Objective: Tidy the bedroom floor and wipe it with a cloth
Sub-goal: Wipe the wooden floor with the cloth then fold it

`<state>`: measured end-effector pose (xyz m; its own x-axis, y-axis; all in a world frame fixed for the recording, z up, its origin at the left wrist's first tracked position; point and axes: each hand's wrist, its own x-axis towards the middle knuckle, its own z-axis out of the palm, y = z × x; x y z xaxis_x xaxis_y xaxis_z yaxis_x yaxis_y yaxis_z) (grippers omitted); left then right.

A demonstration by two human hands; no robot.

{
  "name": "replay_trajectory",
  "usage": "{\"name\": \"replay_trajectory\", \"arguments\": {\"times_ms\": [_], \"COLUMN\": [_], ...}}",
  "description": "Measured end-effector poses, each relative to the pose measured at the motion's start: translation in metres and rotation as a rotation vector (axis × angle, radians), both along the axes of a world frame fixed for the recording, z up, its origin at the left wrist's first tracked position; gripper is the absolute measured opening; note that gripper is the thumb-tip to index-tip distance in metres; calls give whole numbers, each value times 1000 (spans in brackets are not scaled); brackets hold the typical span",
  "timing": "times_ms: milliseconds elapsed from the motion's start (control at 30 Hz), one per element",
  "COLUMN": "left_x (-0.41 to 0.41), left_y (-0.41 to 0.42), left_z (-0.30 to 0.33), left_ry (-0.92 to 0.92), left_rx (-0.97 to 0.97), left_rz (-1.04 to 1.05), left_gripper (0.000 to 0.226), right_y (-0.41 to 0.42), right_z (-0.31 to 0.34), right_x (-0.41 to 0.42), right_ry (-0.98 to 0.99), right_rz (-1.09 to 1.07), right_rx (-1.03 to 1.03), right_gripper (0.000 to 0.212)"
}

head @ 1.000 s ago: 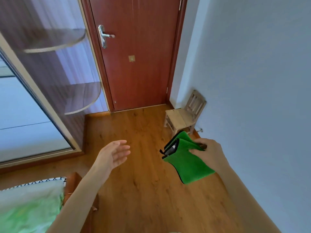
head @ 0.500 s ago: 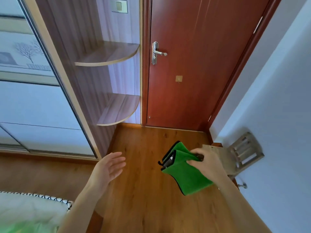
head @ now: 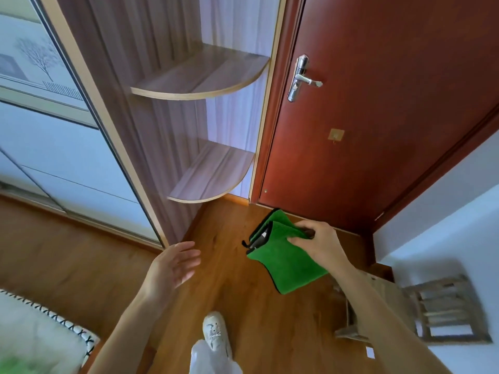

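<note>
Wooden floor [head: 243, 306] runs from a red door [head: 378, 117] past a corner shelf unit [head: 205, 76] and a sliding wardrobe [head: 54, 136], with a small wooden chair [head: 445, 306] by the wall on the right and the edge of a bed [head: 35, 333] at lower left.

A green cloth [head: 286, 263] hangs in the air above the floor near the door, folded over something dark whose nature I cannot tell. It is probably kept folded so it stays compact while carried to the spot to be wiped. Wiping does not look begun yet.

The right hand [head: 318, 247] reaches forward at about waist height, its fingers [head: 297, 240] curled and pinching the cloth's upper fold. The left hand [head: 172, 268] is held out, palm turned inward, fingers spread and relaxed, holding nothing, likely for balance. One white shoe [head: 214, 333] stands on the floor below.
</note>
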<state>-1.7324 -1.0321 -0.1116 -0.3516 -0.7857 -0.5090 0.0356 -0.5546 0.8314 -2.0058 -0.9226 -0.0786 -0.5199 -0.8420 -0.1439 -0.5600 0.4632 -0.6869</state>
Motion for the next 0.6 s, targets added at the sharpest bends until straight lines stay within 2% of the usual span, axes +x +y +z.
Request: {"name": "replay_trajectory", "arguments": {"times_ms": [400,600], "left_x": [-56,-75], "left_y": [-163,-215], "left_z": [-14,-25], "left_ry": [-46,-72], "left_rx": [87,111], "left_rz": [121,154], "left_gripper": [27,26], "right_y": [-191,-271], "right_z": [-29,-56], "right_x": [-56,-79], "right_ry": [-63,-107], "right_rz": [103,120], "right_rx": [12,49], "right_gripper": [27,30]}}
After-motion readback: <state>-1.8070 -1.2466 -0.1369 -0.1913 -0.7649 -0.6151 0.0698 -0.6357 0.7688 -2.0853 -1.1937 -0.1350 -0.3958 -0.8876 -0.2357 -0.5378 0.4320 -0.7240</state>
